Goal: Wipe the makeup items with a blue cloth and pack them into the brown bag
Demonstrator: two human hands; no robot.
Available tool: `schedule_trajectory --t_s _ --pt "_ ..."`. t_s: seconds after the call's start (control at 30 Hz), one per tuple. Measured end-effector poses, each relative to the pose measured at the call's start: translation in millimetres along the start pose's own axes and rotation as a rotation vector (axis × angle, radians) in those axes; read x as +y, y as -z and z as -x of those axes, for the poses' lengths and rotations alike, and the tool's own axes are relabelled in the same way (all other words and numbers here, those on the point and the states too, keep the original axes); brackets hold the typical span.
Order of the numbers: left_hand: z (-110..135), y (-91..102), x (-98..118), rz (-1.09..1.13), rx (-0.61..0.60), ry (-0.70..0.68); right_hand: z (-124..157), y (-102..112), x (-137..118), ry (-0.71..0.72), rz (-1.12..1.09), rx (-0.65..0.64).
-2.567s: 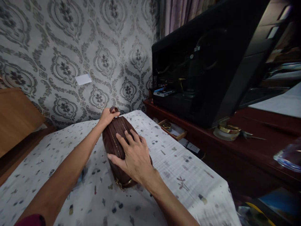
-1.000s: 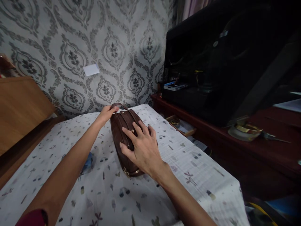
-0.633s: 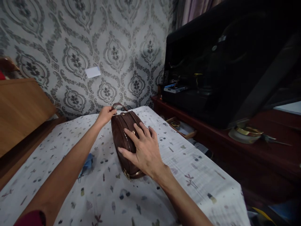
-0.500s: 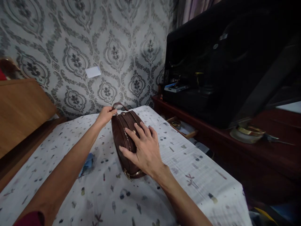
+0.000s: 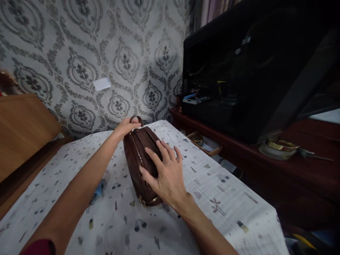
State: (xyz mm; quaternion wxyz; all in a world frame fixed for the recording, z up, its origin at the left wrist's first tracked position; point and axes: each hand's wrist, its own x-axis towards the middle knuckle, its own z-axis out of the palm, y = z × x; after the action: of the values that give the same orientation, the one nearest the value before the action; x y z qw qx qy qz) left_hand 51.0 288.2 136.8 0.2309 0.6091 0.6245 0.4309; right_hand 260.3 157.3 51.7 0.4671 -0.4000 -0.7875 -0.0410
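Observation:
A dark brown zipped bag (image 5: 138, 159) stands on its edge on a bed covered with a white patterned sheet (image 5: 212, 191). My right hand (image 5: 166, 173) lies flat against the bag's right side, fingers spread. My left hand (image 5: 124, 128) reaches to the bag's far end and is closed around the small strap loop or zip pull there; what exactly the fingers pinch is hidden.
A dark red cabinet (image 5: 265, 170) runs along the bed's right, with a black box-like unit (image 5: 239, 78) on it, a gold-rimmed round dish (image 5: 276, 148) and an open small drawer (image 5: 203, 141). A wooden headboard (image 5: 21, 131) stands at left. Patterned wallpaper lies behind.
My right hand has slid a little toward the near end of the bag and its fingers have lifted slightly. My left hand stays closed at the far end.

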Motion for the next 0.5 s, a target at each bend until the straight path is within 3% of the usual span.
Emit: schedule_trajectory --t_s 0.13,0.27,0.5 --pt "-14.3 -12.7 -1.8 -0.057 -0.06 0.034 3.1 -1.1 0.7 -0.012 -0.014 0.033" --pt "-22.0 -17.6 -6.1 -0.139 -0.003 0.045 2.6 -0.3 0.3 -0.015 -0.042 0.034" --pt "-11.1 -17.6 2.2 -0.138 0.046 0.026 1.9 -2.1 1.2 0.013 -0.059 0.063"
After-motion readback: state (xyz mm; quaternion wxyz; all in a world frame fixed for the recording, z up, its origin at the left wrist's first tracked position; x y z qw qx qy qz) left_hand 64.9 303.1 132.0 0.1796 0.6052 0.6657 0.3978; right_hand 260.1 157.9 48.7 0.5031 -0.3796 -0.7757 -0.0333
